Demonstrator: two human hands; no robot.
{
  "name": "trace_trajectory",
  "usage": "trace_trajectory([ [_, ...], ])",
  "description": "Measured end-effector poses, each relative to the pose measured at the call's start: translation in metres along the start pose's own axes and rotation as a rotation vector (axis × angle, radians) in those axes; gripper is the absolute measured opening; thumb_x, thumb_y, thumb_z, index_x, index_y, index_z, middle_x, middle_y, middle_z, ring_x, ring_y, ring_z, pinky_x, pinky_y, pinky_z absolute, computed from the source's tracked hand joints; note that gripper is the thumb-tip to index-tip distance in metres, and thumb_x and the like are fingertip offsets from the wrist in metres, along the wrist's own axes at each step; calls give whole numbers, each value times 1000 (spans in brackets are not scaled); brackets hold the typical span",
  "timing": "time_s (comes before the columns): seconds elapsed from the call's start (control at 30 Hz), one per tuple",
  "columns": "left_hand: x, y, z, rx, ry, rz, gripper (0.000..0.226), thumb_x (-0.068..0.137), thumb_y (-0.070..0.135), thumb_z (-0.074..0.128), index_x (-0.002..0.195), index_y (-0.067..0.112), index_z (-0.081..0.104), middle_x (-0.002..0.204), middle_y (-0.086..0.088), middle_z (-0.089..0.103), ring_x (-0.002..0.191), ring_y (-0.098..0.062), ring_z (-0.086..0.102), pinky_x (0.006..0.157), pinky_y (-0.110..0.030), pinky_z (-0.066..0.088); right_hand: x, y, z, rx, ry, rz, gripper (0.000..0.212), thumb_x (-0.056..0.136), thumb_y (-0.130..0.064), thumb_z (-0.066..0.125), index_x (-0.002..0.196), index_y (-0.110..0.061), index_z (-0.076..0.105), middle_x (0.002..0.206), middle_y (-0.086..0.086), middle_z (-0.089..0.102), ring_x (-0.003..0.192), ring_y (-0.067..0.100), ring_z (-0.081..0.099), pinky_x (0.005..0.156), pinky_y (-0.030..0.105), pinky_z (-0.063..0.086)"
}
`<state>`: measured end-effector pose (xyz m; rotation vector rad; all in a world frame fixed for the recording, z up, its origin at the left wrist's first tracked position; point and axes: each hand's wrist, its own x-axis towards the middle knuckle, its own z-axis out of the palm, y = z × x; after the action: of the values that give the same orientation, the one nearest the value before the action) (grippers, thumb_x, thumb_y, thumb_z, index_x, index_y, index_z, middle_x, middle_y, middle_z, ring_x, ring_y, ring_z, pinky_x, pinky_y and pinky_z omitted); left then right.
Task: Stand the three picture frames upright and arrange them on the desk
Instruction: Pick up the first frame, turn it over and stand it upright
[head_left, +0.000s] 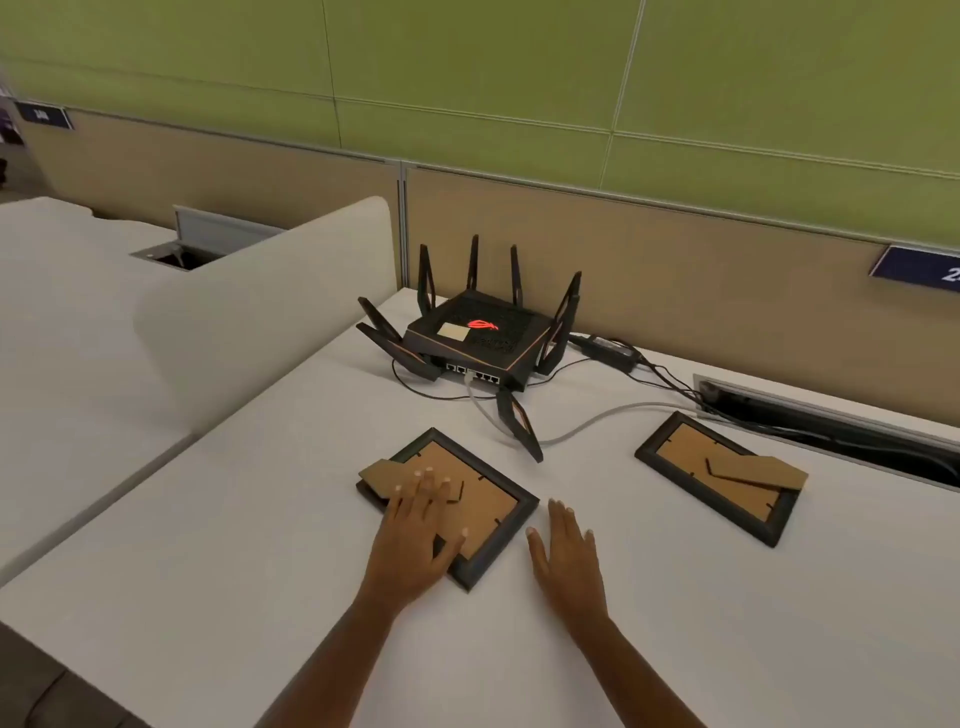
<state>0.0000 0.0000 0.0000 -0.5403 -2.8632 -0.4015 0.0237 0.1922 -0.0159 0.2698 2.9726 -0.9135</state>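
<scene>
Two black picture frames lie face down on the white desk (260, 545), their brown card backs and fold-out stands showing. The near frame (493, 506) lies in the middle of the desk. My left hand (421, 535) rests flat on its back, fingers spread, fingertips on the stand flap. My right hand (563, 556) lies flat on the desk just right of that frame, fingers apart, holding nothing. The second frame (691, 462) lies further right, untouched. A third frame is not in view.
A black router (475, 340) with several upright antennas stands behind the frames, with cables trailing right to a power brick (608, 348) and a cable slot (831, 415) in the desk. A white divider (260, 312) stands at the left. A partition wall runs along the back.
</scene>
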Motion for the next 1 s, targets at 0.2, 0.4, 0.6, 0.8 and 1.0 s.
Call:
trace_trajectory([
  [0.2,7,-36,-4,19,-76,127,80,87,60,7,132,4,42,138,-19,46,126,-42,42,112,-21,-14,10,-8,11,-27,43,32,55,96,-35,29,143,-14,12,155,5,17,144,17,11,117,34,-1],
  [0.4,11,-57,2,-35,-166,248,84,80,69,16,141,11,25,150,-13,25,139,-36,19,114,-24,-2,12,-11,16,-52,112,59,54,96,-35,29,143,-13,16,154,5,21,143,18,14,118,35,3],
  [0.6,14,-67,15,-43,-158,287,100,67,80,30,142,21,-1,152,-3,-9,141,-26,-12,111,-27,-21,16,-24,16,-15,160,133,53,95,-35,32,141,-10,22,153,6,24,143,20,15,118,38,5],
  [0.8,15,-67,18,-97,-115,268,99,68,76,34,143,18,6,151,-5,-4,136,-30,-13,105,-17,-27,28,-40,10,127,148,253,44,94,-28,41,129,-3,39,142,17,39,135,30,31,115,48,17],
  [1.0,13,-67,13,-105,-75,280,98,69,80,15,142,15,6,151,-8,1,139,-33,1,104,-16,-29,36,-52,-8,379,141,329,23,90,-16,49,105,2,51,108,20,54,95,27,52,86,37,46],
])
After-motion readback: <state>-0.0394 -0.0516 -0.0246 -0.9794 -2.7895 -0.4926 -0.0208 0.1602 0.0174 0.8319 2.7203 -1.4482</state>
